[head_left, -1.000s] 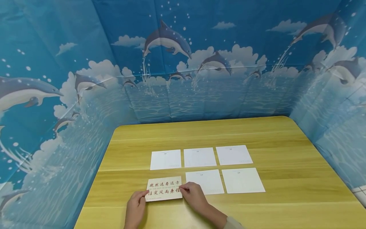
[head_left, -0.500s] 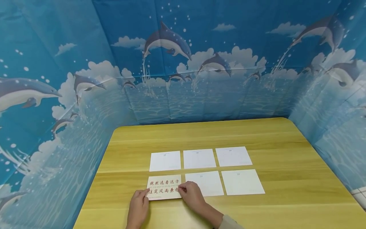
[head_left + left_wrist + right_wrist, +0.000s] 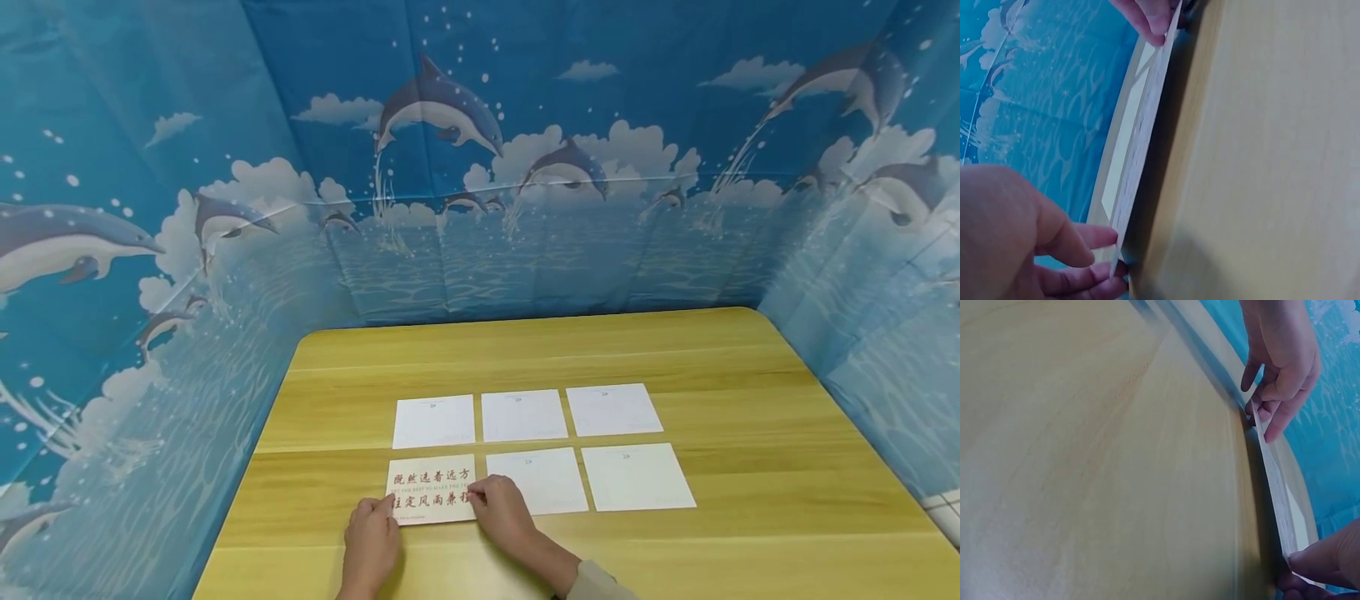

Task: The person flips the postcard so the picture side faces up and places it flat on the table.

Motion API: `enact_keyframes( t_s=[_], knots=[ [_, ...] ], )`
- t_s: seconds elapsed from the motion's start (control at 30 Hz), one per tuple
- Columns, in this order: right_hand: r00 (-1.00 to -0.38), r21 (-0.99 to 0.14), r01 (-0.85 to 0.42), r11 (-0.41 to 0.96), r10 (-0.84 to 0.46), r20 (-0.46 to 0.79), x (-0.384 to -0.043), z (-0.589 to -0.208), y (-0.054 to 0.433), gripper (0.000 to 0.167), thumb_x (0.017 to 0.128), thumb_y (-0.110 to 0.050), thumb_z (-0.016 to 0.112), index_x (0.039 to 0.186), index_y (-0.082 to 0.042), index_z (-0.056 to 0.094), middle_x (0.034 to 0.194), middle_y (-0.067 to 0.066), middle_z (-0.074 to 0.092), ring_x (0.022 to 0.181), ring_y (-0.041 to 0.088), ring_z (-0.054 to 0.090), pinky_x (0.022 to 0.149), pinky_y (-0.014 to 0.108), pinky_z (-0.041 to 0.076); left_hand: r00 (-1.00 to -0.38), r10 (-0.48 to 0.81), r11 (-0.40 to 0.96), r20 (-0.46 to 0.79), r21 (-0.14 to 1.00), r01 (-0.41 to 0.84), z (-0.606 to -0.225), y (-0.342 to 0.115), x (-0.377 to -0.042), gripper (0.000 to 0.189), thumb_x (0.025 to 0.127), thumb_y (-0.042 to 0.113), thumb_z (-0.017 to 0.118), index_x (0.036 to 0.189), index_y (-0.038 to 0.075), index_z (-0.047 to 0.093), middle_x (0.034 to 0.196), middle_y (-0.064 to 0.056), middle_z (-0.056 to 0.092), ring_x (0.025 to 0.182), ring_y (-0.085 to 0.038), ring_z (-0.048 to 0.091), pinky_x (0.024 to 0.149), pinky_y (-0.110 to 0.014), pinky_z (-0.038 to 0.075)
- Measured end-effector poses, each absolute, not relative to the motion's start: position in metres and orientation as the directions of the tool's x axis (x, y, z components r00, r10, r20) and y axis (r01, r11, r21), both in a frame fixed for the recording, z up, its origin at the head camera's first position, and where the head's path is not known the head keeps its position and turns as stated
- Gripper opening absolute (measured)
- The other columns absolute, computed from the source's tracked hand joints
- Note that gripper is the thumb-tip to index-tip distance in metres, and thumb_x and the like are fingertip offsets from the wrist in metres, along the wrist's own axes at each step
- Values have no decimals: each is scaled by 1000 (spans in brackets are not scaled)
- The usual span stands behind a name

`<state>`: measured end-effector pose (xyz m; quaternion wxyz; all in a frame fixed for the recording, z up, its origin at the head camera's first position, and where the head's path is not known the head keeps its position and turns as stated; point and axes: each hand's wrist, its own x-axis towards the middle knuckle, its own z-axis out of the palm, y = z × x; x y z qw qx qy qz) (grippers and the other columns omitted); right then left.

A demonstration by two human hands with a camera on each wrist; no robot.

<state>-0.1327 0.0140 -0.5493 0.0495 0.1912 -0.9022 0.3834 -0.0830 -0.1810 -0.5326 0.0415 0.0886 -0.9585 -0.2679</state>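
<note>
A cream postcard [image 3: 431,490] printed with two rows of dark red Chinese characters lies between my hands. My left hand [image 3: 372,540] pinches its left edge, with a finger and thumb on top and other fingertips under the card [image 3: 1141,137] in the left wrist view. Its opposite edge is pinched by my right hand [image 3: 507,515]. In the right wrist view the postcard [image 3: 1275,487] shows nearly edge-on, close over the tabletop, with a dark shadow under it. Just right of my right hand's fingers lies a white card [image 3: 551,483], partly covered by that hand.
Three white cards form a back row: left [image 3: 433,422], middle [image 3: 523,416] and right [image 3: 615,410]. Another pale card [image 3: 637,477] lies at the front right. All rest on the wood-grain table [image 3: 750,467]. A blue dolphin-print curtain [image 3: 480,250] surrounds the table's back and sides.
The postcard has shifted slightly away from me and to the right, and sits straighter under the back-left card. My left hand has moved a little right along with it; the right hand has barely moved.
</note>
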Motion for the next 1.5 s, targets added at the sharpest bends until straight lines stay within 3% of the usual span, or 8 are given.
enact_keyframes(
  t_s=[0.17,0.33,0.87,1.23,1.5],
  knots=[
    [-928,-674,-368,640,-300,221,-132,-549,13,7,75,0,69,80,-1,73,70,-1,64,65,9,53,58,27,44,-972,-236,854,-2,477,-208,-530,-174,-81,34,83,1,51,115,-6,60,102,-22,53,97,-38,50,78,-53,35],
    [-929,-679,-366,637,-289,230,-131,-547,12,7,75,1,68,80,0,72,67,-1,62,62,8,51,56,25,43,-967,-252,829,-35,508,-235,-530,-170,-82,37,83,1,52,118,-10,55,103,-22,50,96,-36,48,77,-51,35],
    [-931,-668,-366,648,-266,252,-130,-546,12,11,71,4,69,80,0,72,67,-1,62,60,8,50,55,25,42,-981,-192,831,16,535,-154,-537,-172,-80,34,82,-1,50,114,-10,58,103,-19,47,91,-31,45,73,-46,39],
    [-920,-641,-392,660,-285,270,-129,-548,13,12,69,8,67,75,0,71,56,-5,51,55,6,41,51,21,37,-977,-212,827,10,534,-174,-537,-172,-79,34,81,-1,51,114,-9,59,102,-19,48,90,-31,45,72,-47,40],
    [-924,-644,-382,663,-264,276,-131,-551,14,12,70,5,66,79,0,71,59,-6,50,58,7,42,54,22,39,-964,-263,795,28,573,-201,-537,-174,-79,32,82,0,50,112,-8,61,103,-19,51,92,-33,49,71,-47,41]
  ],
)
